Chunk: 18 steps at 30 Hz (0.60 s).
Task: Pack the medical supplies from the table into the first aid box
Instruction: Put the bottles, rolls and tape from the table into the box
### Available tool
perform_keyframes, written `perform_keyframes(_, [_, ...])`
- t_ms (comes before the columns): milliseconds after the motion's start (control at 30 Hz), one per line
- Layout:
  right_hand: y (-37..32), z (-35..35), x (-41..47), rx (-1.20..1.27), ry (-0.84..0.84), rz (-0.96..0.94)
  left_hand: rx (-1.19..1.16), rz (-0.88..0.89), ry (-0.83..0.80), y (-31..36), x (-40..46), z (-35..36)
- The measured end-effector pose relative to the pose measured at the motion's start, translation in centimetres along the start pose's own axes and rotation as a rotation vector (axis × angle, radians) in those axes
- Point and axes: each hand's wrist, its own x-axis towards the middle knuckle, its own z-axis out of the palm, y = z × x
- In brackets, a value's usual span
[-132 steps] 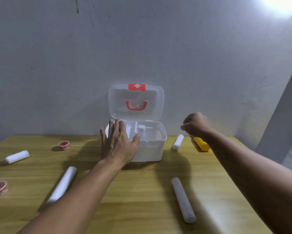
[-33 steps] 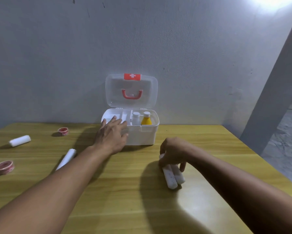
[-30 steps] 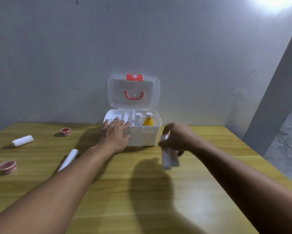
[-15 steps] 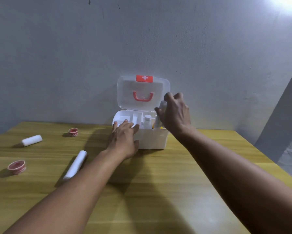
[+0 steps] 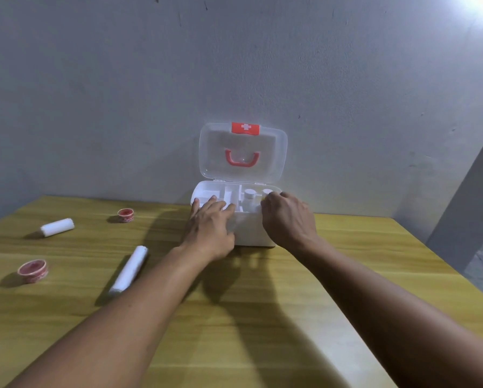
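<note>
At the back of the wooden surface [image 5: 262,317], against the grey wall [image 5: 123,93], your first aid box [image 5: 248,231] stands open; its clear lid [image 5: 243,152] is upright, with a red handle [image 5: 241,159] and a red clasp bearing a white cross [image 5: 245,128] at the top edge. Your left hand [image 5: 209,228] lies flat on the box's near left rim, fingers [image 5: 216,203] spread and reaching over the left compartments, holding nothing; your right hand [image 5: 289,219] is at the right end of the box, knuckles up and fingers curled down into the right compartment; you cannot tell from this head view whether they grip anything, since the hand hides what is under it. Beside that hand, a white bottle cap [image 5: 249,193] shows inside the box, and a second white cap [image 5: 267,191] sits just at your fingertips, with a sliver of yellow under it. Out on the surface to your left, well apart from the box, four supplies are unpacked: a long white bandage roll [image 5: 129,268] lying just beside your left forearm; a shorter white bandage roll [image 5: 57,227] farther left; a red tape roll [image 5: 33,270] near the left edge; a smaller red tape roll [image 5: 126,214] nearer the wall.
</note>
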Motion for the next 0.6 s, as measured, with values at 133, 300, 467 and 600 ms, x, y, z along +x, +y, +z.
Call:
perform_keyframes(133, [0.7,-0.2,0.7,0.155,-0.040,0.073,0.041,0.026,-0.041,0.0,-0.1,-0.6])
perform_keyframes(300, [1.7,-0.4,0.6,0.319,-0.206,0.031,0.077,0.018,-0.020,-0.9,-1.4,-1.1])
perform_keyframes(467, [2.1,0.0,-0.8,0.268,-0.291,-0.115,0.032,-0.124,0.062,-3.9,-3.8,-2.3])
perform_keyframes(600, [1.8,0.6,-1.0,0.252,-0.270,-0.134,0.066,-0.316,0.083,-7.3,-6.4,-4.3])
